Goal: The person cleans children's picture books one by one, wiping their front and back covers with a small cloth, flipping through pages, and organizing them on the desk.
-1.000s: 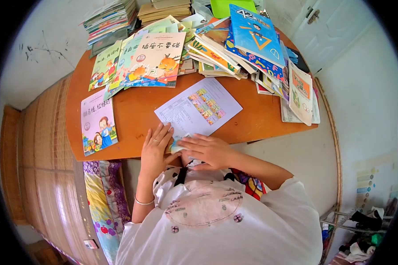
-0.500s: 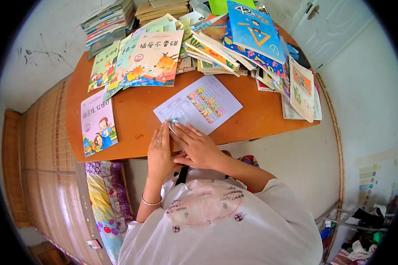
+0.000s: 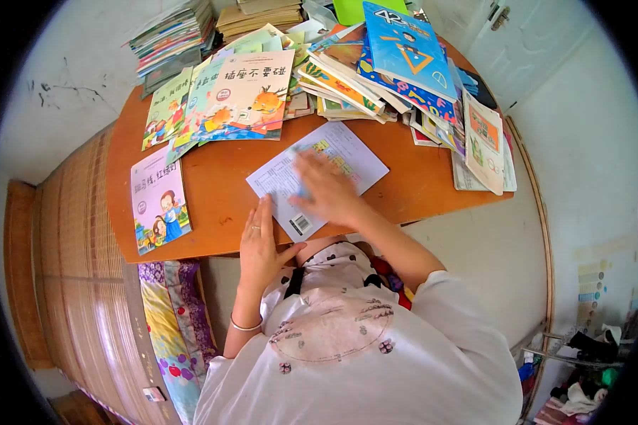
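A thin book [image 3: 273, 173] lies back cover up and slanted on the wooden table [image 3: 220, 170], with printed text, a grid of small coloured pictures and a barcode [image 3: 300, 224]. My left hand [image 3: 260, 237] rests at its near left edge, fingers stretched out and thumb spread. Over the middle of the book is my right hand [image 3: 326, 188], smeared by motion and covering part of the picture grid. A small bluish patch shows by its thumb; I cannot make out what it is.
A pink picture book [image 3: 159, 198] lies at the table's left edge. Behind it are overlapping picture books [image 3: 252, 95]. A heap topped by a blue book [image 3: 411, 49] stands at the back right, and a tall stack of books [image 3: 174, 42] at the back left.
My right hand has moved up and right from beside my left hand onto the middle of the book, uncovering the barcode. My left hand has barely moved.
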Tool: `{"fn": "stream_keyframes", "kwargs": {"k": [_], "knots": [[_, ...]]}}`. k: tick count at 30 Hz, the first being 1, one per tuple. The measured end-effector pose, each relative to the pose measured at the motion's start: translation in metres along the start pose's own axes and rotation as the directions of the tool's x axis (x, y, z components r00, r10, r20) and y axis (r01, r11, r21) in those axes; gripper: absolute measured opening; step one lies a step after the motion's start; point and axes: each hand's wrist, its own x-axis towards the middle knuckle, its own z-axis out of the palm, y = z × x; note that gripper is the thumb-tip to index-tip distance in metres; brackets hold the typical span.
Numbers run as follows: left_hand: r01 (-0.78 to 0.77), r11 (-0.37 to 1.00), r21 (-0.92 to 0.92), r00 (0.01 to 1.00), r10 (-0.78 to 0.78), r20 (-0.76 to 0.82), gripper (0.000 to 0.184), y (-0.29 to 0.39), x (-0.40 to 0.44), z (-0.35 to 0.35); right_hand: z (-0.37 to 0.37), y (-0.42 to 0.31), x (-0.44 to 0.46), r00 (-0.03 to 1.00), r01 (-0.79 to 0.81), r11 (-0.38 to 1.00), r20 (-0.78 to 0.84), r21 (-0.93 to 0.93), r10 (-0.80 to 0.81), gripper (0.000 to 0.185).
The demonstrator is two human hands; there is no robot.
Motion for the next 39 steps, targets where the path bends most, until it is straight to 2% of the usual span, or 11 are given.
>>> {"fn": "stream_keyframes", "kwargs": {"k": [4, 8, 14, 18, 20, 21, 24, 27, 33, 35, 39], "knots": [[-0.077, 0.997, 0.021, 0.989, 0.079, -0.129, 0.115, -0.009, 0.001, 0.001, 0.029, -0.053, -0.025, 0.93, 0.367, 0.924, -0.019, 0.109, -0.367, 0.07], [-0.008, 1.0, 0.019, 0.997, 0.007, 0.073, 0.112, -0.008, -0.002, -0.002, 0.003, -0.035, -0.034, 0.938, 0.34, 0.932, 0.03, 0.126, -0.346, 0.07], [-0.155, 0.947, 0.282, 0.982, 0.117, 0.147, 0.1, -0.004, -0.002, -0.003, -0.032, 0.049, -0.043, 0.981, -0.194, 0.966, -0.01, -0.169, 0.195, 0.074], [-0.069, 0.988, 0.139, 0.991, 0.051, 0.125, 0.097, -0.002, 0.0, -0.004, -0.028, 0.052, -0.052, 0.963, -0.264, 0.927, -0.126, -0.266, 0.238, 0.08], [-0.043, 0.992, 0.119, 0.992, 0.028, 0.119, 0.097, 0.0, 0.002, -0.004, -0.025, 0.012, -0.056, 0.973, -0.23, 0.956, -0.012, -0.182, 0.231, 0.081], [-0.028, 0.995, 0.091, 0.993, 0.017, 0.12, 0.098, 0.0, 0.002, -0.005, -0.011, 0.002, -0.06, 0.998, -0.014, 0.988, -0.068, -0.152, 0.003, 0.081], [-0.014, 0.998, 0.054, 0.993, 0.008, 0.115, 0.099, -0.006, 0.0, -0.003, 0.007, -0.054, -0.073, 0.961, 0.275, 0.959, -0.03, 0.069, -0.274, 0.066], [-0.004, 0.999, 0.033, 0.992, 0.0, 0.126, 0.101, -0.006, 0.001, -0.005, 0.013, -0.054, -0.082, 0.921, 0.388, 0.921, -0.055, 0.032, -0.386, 0.054], [-0.014, 1.0, 0.014, 0.989, 0.012, 0.146, 0.1, -0.001, 0.003, -0.011, -0.02, 0.034, -0.099, 0.961, 0.212, 0.975, -0.171, -0.063, -0.22, 0.041], [-0.021, 1.0, 0.018, 0.989, 0.018, 0.147, 0.099, -0.002, 0.003, -0.011, -0.031, 0.062, -0.101, 0.964, 0.002, 0.997, -0.263, -0.081, -0.023, 0.042], [-0.037, 0.997, 0.063, 0.991, 0.028, 0.134, 0.095, -0.001, 0.003, -0.008, -0.033, 0.038, -0.091, 0.979, -0.006, 0.985, -0.203, -0.172, -0.03, 0.042]]}}
